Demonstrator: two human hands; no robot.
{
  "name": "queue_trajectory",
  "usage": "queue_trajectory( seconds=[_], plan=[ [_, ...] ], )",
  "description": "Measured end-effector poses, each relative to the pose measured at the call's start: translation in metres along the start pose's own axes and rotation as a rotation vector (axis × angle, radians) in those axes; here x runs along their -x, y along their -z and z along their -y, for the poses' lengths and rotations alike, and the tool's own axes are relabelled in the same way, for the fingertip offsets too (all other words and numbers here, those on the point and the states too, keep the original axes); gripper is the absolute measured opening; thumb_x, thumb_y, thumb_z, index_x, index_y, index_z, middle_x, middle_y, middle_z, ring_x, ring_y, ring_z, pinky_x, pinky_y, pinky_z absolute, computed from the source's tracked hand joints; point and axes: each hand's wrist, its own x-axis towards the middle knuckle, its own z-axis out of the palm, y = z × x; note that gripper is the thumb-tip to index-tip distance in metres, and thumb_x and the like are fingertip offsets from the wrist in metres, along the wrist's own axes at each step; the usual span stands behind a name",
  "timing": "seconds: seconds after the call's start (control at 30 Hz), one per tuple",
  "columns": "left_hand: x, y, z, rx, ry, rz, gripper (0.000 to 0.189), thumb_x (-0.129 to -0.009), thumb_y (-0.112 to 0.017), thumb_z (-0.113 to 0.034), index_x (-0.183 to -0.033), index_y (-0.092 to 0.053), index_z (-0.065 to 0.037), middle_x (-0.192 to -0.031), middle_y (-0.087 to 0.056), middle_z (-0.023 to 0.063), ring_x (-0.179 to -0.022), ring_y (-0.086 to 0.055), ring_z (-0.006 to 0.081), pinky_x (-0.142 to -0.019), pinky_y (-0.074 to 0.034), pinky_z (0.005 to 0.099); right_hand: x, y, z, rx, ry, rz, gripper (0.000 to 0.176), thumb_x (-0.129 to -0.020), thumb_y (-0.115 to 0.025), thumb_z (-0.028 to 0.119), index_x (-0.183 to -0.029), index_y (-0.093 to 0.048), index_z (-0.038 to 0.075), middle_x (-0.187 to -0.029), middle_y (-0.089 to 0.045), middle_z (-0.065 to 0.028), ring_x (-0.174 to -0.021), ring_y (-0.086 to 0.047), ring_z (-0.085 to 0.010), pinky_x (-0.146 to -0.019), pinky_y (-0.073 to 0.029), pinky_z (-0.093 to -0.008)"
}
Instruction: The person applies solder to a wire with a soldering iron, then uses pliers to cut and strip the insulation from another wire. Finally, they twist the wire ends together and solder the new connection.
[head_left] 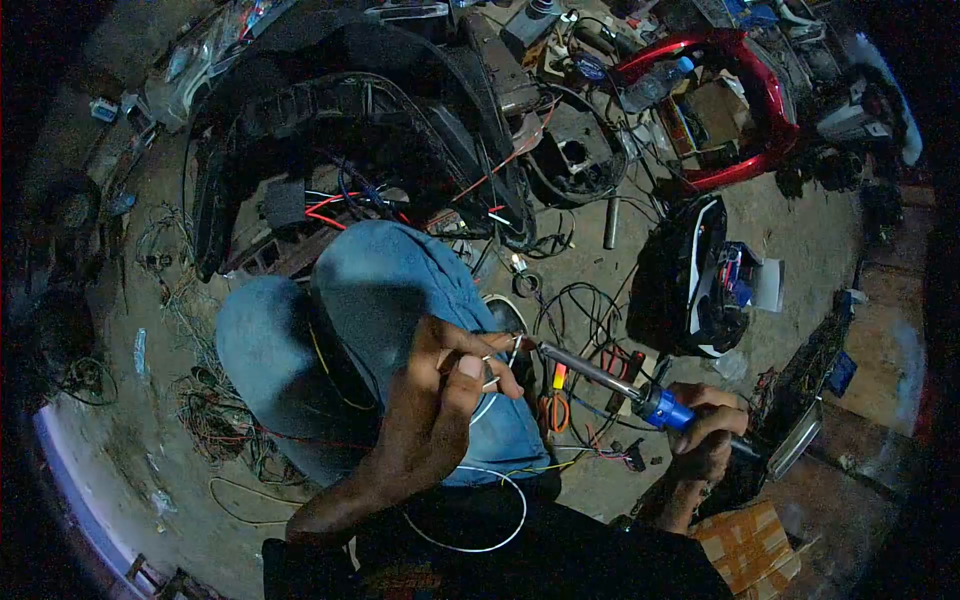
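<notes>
My left hand (455,390) is above my knees, its fingers pinched on a thin white wire (490,469) that loops down over my lap. In my right hand (705,425) is a blue-handled soldering iron (664,409), its metal barrel pointing left. The iron's tip is close to the wire at my left fingertips; whether they touch is too small to tell. Under both hands show my legs in blue jeans (400,260).
Orange-handled scissors (555,412) and tangled black cables (590,310) lie right of my legs. Ahead are a large black plastic shell (460,100) and a red curved frame (775,90). A black-and-white bag (690,270) and taped cardboard (750,550) are at right.
</notes>
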Motion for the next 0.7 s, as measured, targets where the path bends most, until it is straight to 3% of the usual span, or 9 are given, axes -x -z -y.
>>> queue_trajectory(
  seconds=[0.27,0.37,0.5,0.7],
  plan=[
    [0.0,0.002,-0.002,-0.046,0.028,0.013,0.027,-0.11,-0.038,-0.024,-0.111,-0.041,0.003,-0.12,-0.063,0.031,-0.091,-0.069,0.0236,-0.089,-0.058,0.0464,0.004,-0.007,-0.011,-0.06,0.039,-0.073,0.055,-0.103,-0.057,0.048,-0.068,-0.058,0.006,-0.077,-0.059,-0.0117,-0.058,-0.056,-0.0223,-0.058,-0.049,-0.0386],
    [0.001,-0.004,-0.007,-0.04,0.045,-0.04,0.038,-0.109,-0.037,-0.034,-0.113,-0.044,0.003,-0.113,-0.064,0.0318,-0.093,-0.071,0.0313,-0.09,-0.058,0.0495,0.004,-0.007,-0.011,-0.049,0.043,-0.058,0.055,-0.103,-0.057,0.048,-0.067,-0.057,0.006,-0.077,-0.059,-0.0124,-0.058,-0.055,-0.0222,-0.059,-0.05,-0.0381],
    [0.001,0.001,-0.001,0.011,0.048,-0.007,0.033,-0.109,-0.04,-0.028,-0.114,-0.042,0.005,-0.114,-0.064,0.029,-0.091,-0.069,0.0247,-0.088,-0.059,0.0449,-0.002,-0.008,-0.007,-0.105,0.015,-0.008,0.055,-0.104,-0.056,0.047,-0.067,-0.057,0.006,-0.079,-0.06,-0.0138,-0.06,-0.057,-0.0231,-0.062,-0.051,-0.0408],
    [0.0,0.0,-0.001,-0.006,0.016,-0.001,0.035,-0.11,-0.038,-0.027,-0.115,-0.043,0.007,-0.109,-0.064,0.0271,-0.091,-0.069,0.0244,-0.086,-0.059,0.0441,0.014,-0.022,-0.01,-0.016,0.008,-0.284,0.054,-0.104,-0.056,0.045,-0.068,-0.057,0.005,-0.082,-0.06,-0.0149,-0.065,-0.058,-0.0245,-0.07,-0.05,-0.047]
  ],
)
